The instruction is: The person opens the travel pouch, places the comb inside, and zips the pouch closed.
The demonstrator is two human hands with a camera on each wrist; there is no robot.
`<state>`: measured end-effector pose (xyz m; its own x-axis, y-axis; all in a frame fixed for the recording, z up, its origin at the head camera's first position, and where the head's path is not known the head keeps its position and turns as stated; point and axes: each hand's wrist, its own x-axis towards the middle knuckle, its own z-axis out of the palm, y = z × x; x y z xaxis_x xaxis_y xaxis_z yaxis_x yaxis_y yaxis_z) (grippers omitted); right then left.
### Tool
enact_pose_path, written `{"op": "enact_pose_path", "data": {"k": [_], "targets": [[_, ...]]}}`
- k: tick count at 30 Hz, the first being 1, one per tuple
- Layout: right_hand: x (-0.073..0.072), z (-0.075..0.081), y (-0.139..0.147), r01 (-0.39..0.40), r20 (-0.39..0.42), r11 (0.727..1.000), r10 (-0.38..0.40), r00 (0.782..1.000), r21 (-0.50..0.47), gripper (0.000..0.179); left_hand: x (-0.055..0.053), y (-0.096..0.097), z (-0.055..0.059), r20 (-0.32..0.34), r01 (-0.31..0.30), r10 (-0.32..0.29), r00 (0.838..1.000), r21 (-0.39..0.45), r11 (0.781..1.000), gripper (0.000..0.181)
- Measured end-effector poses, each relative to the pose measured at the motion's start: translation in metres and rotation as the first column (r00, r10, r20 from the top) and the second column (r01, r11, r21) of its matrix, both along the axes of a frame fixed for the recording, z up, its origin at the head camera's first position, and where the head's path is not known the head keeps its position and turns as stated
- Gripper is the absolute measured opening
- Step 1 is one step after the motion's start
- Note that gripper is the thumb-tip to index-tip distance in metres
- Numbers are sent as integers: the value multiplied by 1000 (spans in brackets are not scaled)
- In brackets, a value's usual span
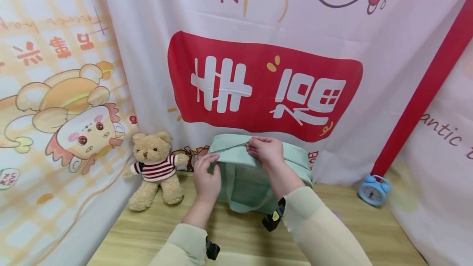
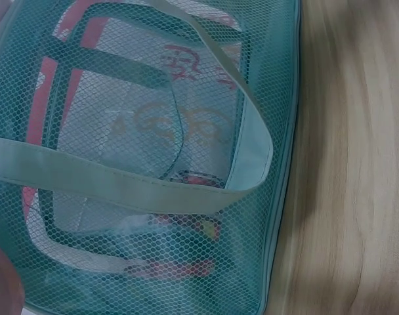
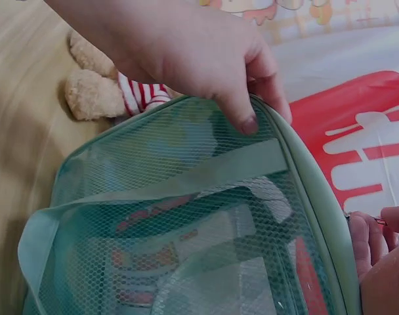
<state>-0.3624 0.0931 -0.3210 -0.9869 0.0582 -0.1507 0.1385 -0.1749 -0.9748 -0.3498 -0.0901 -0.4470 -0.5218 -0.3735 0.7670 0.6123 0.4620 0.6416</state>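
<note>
A mint-green mesh bag [image 1: 247, 188] with a fabric top and a strap handle [image 2: 107, 180] stands upright on the table. My left hand [image 1: 207, 177] grips its upper left corner; in the right wrist view the thumb [image 3: 242, 118] lies on the mesh and the other fingers go behind the edge. On the bag's top, near the middle, my right hand [image 1: 267, 151] pinches a small zipper pull [image 3: 380, 221] between thumb and fingers. Through the mesh, the left wrist view shows the far side and printed cloth beyond.
A teddy bear [image 1: 157, 169] in a striped sweater sits left of the bag. Far right on the wooden table [image 1: 251, 237] stands a blue alarm clock [image 1: 373, 190]. Printed cloth [image 1: 321, 32] hangs close behind the bag, with more cloth on both sides.
</note>
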Motion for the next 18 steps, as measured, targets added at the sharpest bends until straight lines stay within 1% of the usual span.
{"op": "enact_pose_path", "data": {"k": [3, 6, 10, 14, 18], "targets": [[0, -2, -10, 0, -15, 1000, 1, 1000, 24, 35, 1, -1, -1, -12, 6, -6, 1000, -3, 1000, 32], [-2, -5, -19, -2, -31, 999, 3, 1000, 46, 35, 0, 0, -5, -21, 7, -7, 1000, 8, 1000, 34], [-5, -7, -33, -2, -39, 998, 5, 999, 68, 34, 1, 0, -9, -21, 0, 1, 1000, 19, 1000, 35], [-8, -9, -44, -13, -47, 994, 18, 999, 107, 31, 2, -1, -9, -30, -4, 5, 1000, 22, 1000, 36], [-10, -10, -53, 5, -64, 985, 6, 998, 173, 27, 1, -1, -9, -42, -4, 5, 999, 10, 1000, 36]]}}
